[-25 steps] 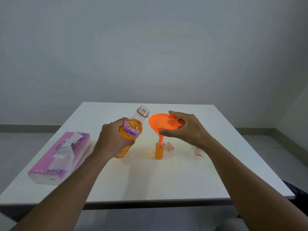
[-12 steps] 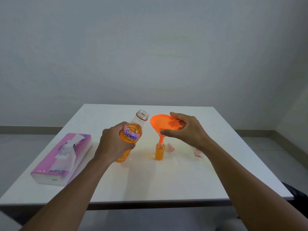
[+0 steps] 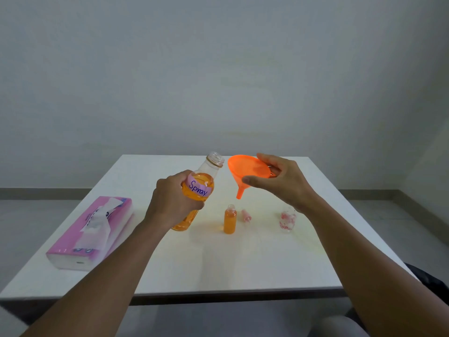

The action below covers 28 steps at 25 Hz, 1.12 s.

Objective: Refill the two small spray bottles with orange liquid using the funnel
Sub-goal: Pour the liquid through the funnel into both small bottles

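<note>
A pink tissue pack (image 3: 92,232) lies at the left of the white bench (image 3: 243,268). The left hand (image 3: 170,203) grips the tilted, uncapped refill bottle (image 3: 201,190) labelled "Spray". The right hand (image 3: 281,183) pinches the orange funnel (image 3: 245,170) by its rim. The filled spray bottle (image 3: 230,222) stands between them, with a pink spray cap (image 3: 246,215) beside it and the clear second bottle (image 3: 288,220) to its right. The funnel, seated in the filled bottle's neck a second ago, now hangs clear above it.
</note>
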{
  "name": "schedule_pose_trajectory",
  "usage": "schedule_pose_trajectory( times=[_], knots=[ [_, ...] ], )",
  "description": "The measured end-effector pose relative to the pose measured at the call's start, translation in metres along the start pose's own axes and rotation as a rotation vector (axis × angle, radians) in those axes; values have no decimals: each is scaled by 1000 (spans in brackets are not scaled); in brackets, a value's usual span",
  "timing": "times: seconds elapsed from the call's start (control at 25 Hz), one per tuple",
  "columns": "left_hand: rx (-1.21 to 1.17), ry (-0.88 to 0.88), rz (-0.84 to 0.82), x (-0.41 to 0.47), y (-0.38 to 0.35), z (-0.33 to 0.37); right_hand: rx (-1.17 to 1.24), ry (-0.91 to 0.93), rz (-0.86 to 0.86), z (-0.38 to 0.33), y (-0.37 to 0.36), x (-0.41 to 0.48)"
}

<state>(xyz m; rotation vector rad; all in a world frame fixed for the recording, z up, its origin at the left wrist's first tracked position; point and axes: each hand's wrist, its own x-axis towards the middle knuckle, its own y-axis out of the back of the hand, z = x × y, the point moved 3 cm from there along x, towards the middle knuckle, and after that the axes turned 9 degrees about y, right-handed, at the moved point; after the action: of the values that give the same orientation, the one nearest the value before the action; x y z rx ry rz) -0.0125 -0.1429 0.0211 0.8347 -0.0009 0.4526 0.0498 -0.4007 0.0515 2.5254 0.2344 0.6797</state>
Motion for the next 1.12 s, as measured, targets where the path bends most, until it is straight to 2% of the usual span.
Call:
schedule_pose_trajectory(
  times=[0.28, 0.52, 1.12],
  knots=[
    [26, -116, -18, -3, -10, 66, 30, -41, 128, 17, 76, -15],
    [6, -180, -47, -4, -30, 114, -3, -87, 155, 46, 113, -26],
    [74, -205, -54, 0, -59, 128, -28, -119, 71, 70, 101, -34]
  ],
)
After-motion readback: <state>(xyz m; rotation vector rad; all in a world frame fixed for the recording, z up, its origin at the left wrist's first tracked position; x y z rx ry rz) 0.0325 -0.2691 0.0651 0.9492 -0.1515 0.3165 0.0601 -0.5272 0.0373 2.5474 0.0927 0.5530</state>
